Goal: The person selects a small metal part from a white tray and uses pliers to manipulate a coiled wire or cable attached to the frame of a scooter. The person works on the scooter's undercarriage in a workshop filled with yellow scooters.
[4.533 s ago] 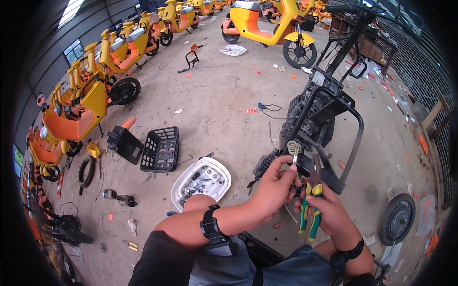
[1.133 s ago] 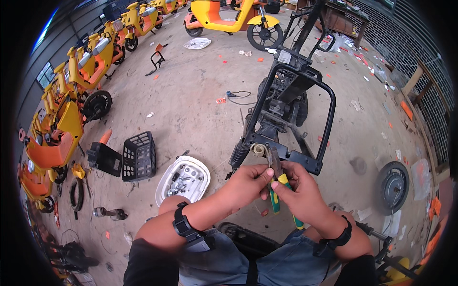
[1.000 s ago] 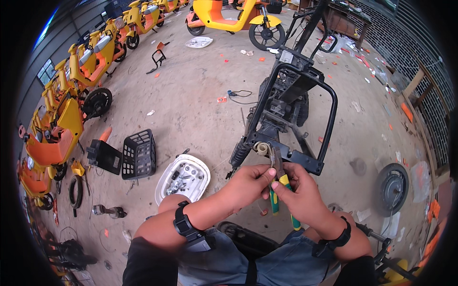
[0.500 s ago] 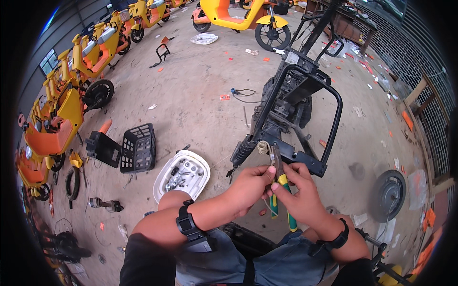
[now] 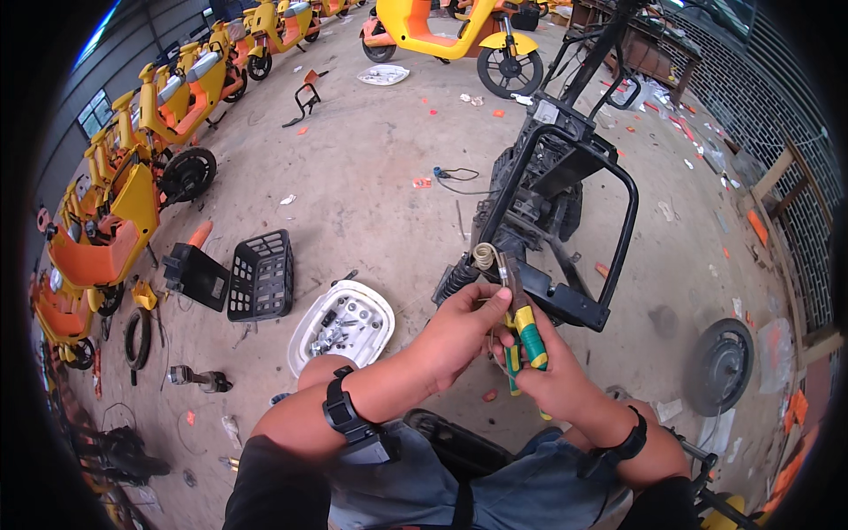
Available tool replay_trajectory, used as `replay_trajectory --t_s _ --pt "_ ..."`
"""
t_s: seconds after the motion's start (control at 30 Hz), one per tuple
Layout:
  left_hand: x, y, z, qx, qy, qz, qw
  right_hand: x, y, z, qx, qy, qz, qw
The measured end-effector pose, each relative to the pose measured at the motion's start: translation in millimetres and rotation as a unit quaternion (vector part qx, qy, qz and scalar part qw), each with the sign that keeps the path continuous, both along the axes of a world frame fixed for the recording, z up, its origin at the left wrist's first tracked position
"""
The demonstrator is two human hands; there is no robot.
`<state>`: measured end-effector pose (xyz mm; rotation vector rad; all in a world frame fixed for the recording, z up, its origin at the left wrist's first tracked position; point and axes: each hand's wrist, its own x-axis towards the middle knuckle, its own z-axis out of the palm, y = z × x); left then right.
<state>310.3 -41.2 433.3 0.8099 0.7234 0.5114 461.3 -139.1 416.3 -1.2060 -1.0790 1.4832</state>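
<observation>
My left hand is closed in a pinch on the end of a pale cable, beside the jaws of the pliers. A coil of this cable stands up just beyond my fingertips. My right hand is wrapped round the yellow and green handles of a pair of pliers, whose dark jaws point up and away from me. The metal tip at the cable's end lies alongside the jaws; whether they bite on it I cannot tell. Just beyond both hands stands a stripped black scooter frame with a spring shock absorber.
A white tray of bolts and small metal parts lies to the left, with a black basket beyond it. A wheel rests on the floor at right. Yellow scooters line the left side; litter dots the concrete.
My right hand has slid lower on the pliers and now wraps their handles, where its fingertips were near the pivot. My left hand keeps its pinch by the jaws. The view has shifted slightly.
</observation>
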Motion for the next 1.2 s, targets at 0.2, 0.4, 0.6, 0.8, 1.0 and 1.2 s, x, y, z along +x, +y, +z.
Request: replay_trajectory --t_s 0.2,0.4,0.6,0.8,1.0,1.2 --pt "-4 18 3 0.116 0.113 0.089 0.983 8 -3 10 -0.052 0.009 -0.007 0.999" --pt "-9 21 -15 0.387 0.132 0.12 0.904 10 -8 6 -0.048 0.001 0.035 0.998" --pt "-17 24 -5 0.459 0.138 0.071 0.875 13 -14 7 -0.026 -0.017 0.066 0.997" --pt "-20 18 11 0.422 0.188 0.038 0.886 11 -15 6 -0.012 -0.032 0.07 0.997" --pt "-24 17 14 0.497 0.165 0.033 0.851 8 -16 15 -0.029 -0.021 0.038 0.999" --pt "-25 16 13 0.466 0.19 0.013 0.864 12 -15 7 0.012 -0.081 0.051 0.995"
